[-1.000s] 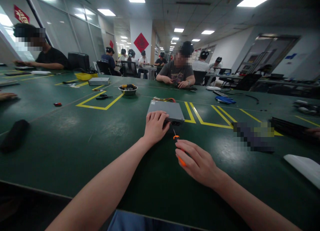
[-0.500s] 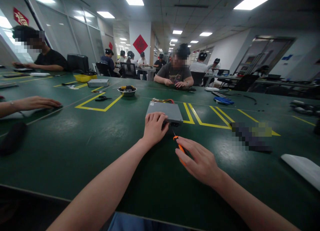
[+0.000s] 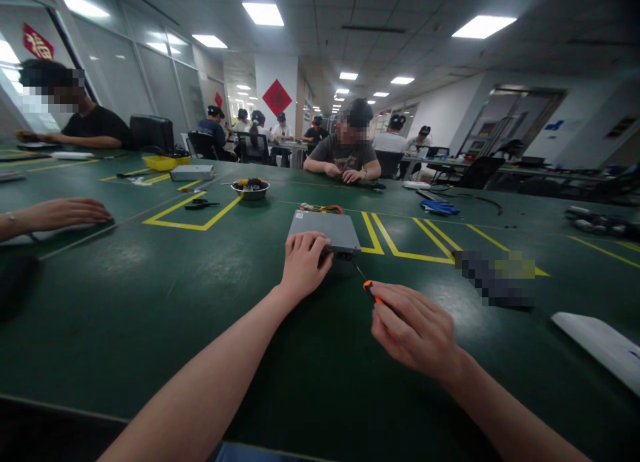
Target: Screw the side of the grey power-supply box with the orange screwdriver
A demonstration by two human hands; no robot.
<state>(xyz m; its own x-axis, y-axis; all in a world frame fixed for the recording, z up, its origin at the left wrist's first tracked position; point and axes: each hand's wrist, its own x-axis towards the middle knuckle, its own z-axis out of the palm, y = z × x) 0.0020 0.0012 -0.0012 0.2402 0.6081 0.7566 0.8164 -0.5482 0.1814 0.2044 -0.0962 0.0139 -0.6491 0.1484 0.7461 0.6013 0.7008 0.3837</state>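
A grey metal box [image 3: 333, 227] with colored wires at its far side lies flat on the green table [image 3: 200, 302]. My left hand [image 3: 305, 262] rests on the box's near left corner, its fingers wrapped over the front edge. In my right hand [image 3: 415, 325] is an orange and black screwdriver [image 3: 369, 286], held between thumb and fingers. Its thin shaft points up and left, with the tip close to the near right corner of the box; whether it touches cannot be made out.
Behind the box on the left stands a metal bowl [image 3: 250, 190] holding tools. Blue gloves [image 3: 439, 207], a dark blurred item [image 3: 487, 282] and a white object [image 3: 597, 345] lie to the right. Another person's hand [image 3: 65, 215] is at the left; a person [image 3: 345, 149] sits opposite.
My right hand has moved right with the screwdriver, and the shaft now slants more to the left. My left hand stays on the box. The whole view has shifted slightly.
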